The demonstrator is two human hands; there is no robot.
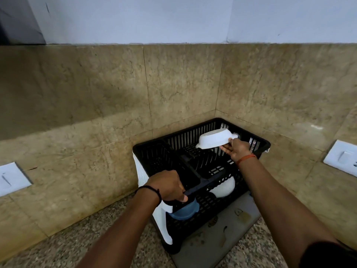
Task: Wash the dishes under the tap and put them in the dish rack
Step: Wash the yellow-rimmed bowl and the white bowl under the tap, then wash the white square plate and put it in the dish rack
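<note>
A black two-tier plastic dish rack [193, 130] with white legs stands in the corner of the counter. My right hand [236, 149] grips a white oval baking dish [214, 140] by its rim and holds it upside down and tilted over the rack's upper tier. My left hand [168, 185] grips the near front rim of the upper tier. In the lower tier lie a blue bowl [185, 211] just under my left hand and a white bowl [225, 187] to its right.
The rack sits on a grey printed mat [222, 235] on a speckled granite counter [77, 246]. Beige marble tiles line both walls. A white switch plate [11, 177] is on the left wall, a white socket [342, 158] on the right.
</note>
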